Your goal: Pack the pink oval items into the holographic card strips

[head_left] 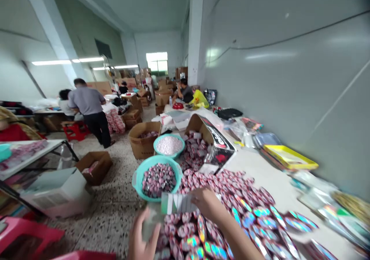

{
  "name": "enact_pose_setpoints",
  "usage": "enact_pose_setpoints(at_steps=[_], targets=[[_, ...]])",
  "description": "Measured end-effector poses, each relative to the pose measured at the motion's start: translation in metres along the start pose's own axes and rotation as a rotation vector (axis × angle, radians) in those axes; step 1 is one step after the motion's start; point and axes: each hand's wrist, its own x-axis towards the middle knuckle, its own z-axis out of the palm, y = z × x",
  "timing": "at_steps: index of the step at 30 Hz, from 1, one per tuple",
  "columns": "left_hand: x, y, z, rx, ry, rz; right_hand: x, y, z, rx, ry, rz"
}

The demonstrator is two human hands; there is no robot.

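My right hand [206, 202] reaches in from the right over the table, its fingers pinched on one end of a flat, glossy card-like piece [176, 203] with a green and white left edge. Lower down, at the table's near left edge, my left hand [143, 237] has its thumb and fingers apart. A blurred greyish patch shows between them; I cannot make out what it is. Beneath and beyond my hands spread many pink oval packs [189, 229], some with shiny rainbow faces. A teal basin [137, 181] of small round pink and dark pieces stands just past the card.
A second teal basin [182, 148] holds pale beads. Behind lie a tipped carton [194, 122] spilling packs and a brown box [138, 144]. A yellow tray [291, 163] and plastic bags line the wall. A person [88, 102] stands left; red stools [31, 231] are near.
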Motion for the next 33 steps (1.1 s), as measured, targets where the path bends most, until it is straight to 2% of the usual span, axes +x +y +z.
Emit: enact_pose_setpoints(at_steps=[2, 4, 7, 11, 13, 17, 21, 24, 30, 33], targets=[[0.020, 0.020, 0.007, 0.066, -0.111, 0.187, -0.010, -0.015, -0.009, 0.018, -0.059, -0.048], [0.043, 0.038, 0.014, 0.145, -0.261, 0.315, -0.021, -0.022, -0.014, 0.062, -0.069, -0.086], [0.065, 0.051, 0.023, 0.133, -0.426, 0.344, -0.039, -0.023, -0.013, 0.121, -0.004, -0.067], [0.066, 0.049, 0.026, 0.021, -0.492, 0.316, -0.061, -0.020, -0.011, 0.137, 0.139, 0.025], [0.058, 0.048, 0.026, -0.018, -0.481, 0.264, -0.069, -0.022, -0.012, 0.132, 0.183, 0.056], [0.039, 0.053, 0.035, -0.071, -0.477, 0.034, -0.071, -0.040, -0.010, 0.122, 0.182, 0.026], [0.024, 0.052, 0.047, -0.263, -0.505, -0.173, -0.061, -0.058, 0.007, 0.185, 0.172, -0.070], [0.019, 0.049, 0.045, -0.357, -0.499, -0.325, -0.054, -0.060, 0.018, 0.250, 0.164, -0.072], [0.013, 0.043, 0.023, -0.374, -0.592, -0.405, -0.053, -0.048, 0.023, 0.412, 0.153, -0.048], [0.009, 0.043, 0.021, -0.412, -0.532, -0.465, -0.051, -0.049, 0.027, 0.434, 0.177, -0.049]])
